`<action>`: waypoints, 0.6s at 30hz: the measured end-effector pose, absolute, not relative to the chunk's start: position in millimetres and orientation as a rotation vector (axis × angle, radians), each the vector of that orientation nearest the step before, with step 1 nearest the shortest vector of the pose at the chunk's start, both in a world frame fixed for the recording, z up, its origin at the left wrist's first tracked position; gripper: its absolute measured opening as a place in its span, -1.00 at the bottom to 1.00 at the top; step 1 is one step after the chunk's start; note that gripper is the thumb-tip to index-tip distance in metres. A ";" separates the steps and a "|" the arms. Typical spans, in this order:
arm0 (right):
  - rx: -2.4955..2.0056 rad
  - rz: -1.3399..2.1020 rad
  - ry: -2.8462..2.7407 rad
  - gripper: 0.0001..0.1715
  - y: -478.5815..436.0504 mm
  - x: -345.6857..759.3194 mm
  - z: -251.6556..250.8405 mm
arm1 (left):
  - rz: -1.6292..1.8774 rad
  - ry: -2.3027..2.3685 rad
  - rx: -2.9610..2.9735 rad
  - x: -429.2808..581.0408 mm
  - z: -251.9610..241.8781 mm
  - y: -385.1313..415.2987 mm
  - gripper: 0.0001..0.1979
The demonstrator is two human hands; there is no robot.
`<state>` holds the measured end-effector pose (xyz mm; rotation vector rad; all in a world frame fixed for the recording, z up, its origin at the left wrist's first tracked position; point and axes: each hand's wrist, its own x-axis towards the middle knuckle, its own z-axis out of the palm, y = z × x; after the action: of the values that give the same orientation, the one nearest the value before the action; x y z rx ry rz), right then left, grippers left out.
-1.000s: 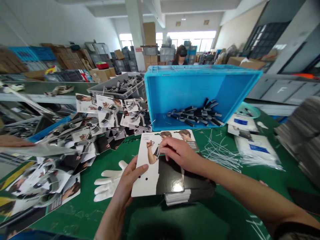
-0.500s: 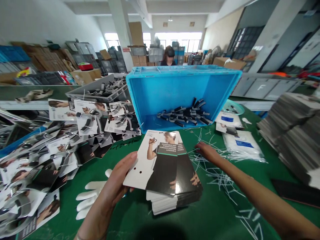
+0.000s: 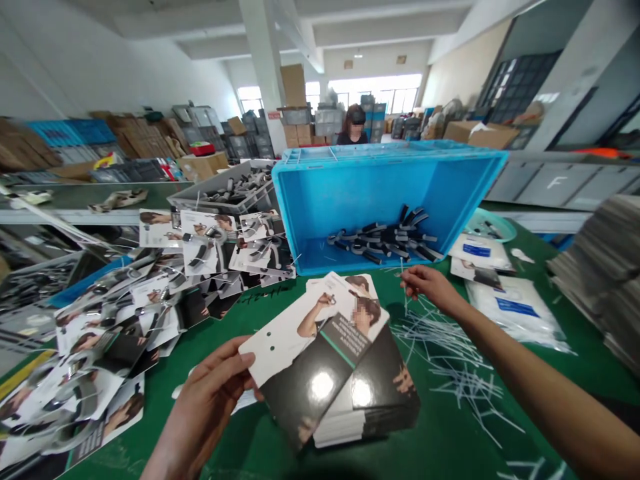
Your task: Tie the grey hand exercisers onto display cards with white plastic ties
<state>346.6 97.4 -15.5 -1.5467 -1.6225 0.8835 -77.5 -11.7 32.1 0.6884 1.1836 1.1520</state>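
Pinched at its left edge, a printed backing card [image 3: 310, 360] with two small holes is in my left hand [image 3: 215, 387], tilted above a stack of like cards [image 3: 387, 383]. The card's lettering reads adjustable grip strengthener. Between the closed fingertips of my right hand [image 3: 425, 285] a thin white cable tie [image 3: 401, 265] stands upright. Below that hand, loose cable ties [image 3: 450, 343] lie scattered on the green table [image 3: 260, 443]. A white glove [image 3: 245, 401] is mostly hidden behind my left hand.
A blue crate [image 3: 345, 190] on its side holds several hand grips [image 3: 385, 237]. Carded hand grips [image 3: 150, 300] pile up at left, before a grey crate [image 3: 225, 190]. Bagged cable ties [image 3: 515, 310] and grey stacked sheets [image 3: 600, 267] are at right. A person [image 3: 353, 130] sits beyond.
The card in my left hand has turned and moved off the stack toward the lower left. My right hand has risen from the loose ties with one cable tie. The view has shifted.
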 end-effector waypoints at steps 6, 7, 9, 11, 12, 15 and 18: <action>-1.268 1.029 -1.520 -0.60 75.7 296.6 49.4 | 1.024 1.125 0.765 -90.9 29.5 -1.5 -0.58; -1.213 1.043 -1.503 -0.62 74.4 282.5 59.1 | 1.016 1.091 0.788 -91.0 27.4 -1.0 -0.60; -1.069 1.075 -1.453 -0.68 72.8 248.3 77.0 | 1.022 1.028 0.827 -90.7 23.6 0.4 -0.64; -0.918 1.111 -1.444 -0.73 70.5 208.8 90.5 | 1.040 0.974 0.860 -90.5 20.7 2.8 -0.70; -0.862 1.119 -1.474 -0.75 68.6 188.8 94.7 | 1.046 0.949 0.874 -90.7 19.4 4.4 -0.72; -0.781 1.080 -1.655 -0.84 60.5 138.2 95.8 | 1.039 0.893 0.886 -92.6 15.9 9.2 -0.73; -0.768 0.982 -1.773 -0.88 53.9 112.6 85.1 | 1.051 0.881 0.875 -95.5 13.7 11.2 -0.74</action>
<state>112.6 53.9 85.1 -0.7679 -1.7729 0.9816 -95.5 11.2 13.7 0.8747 0.8811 1.0507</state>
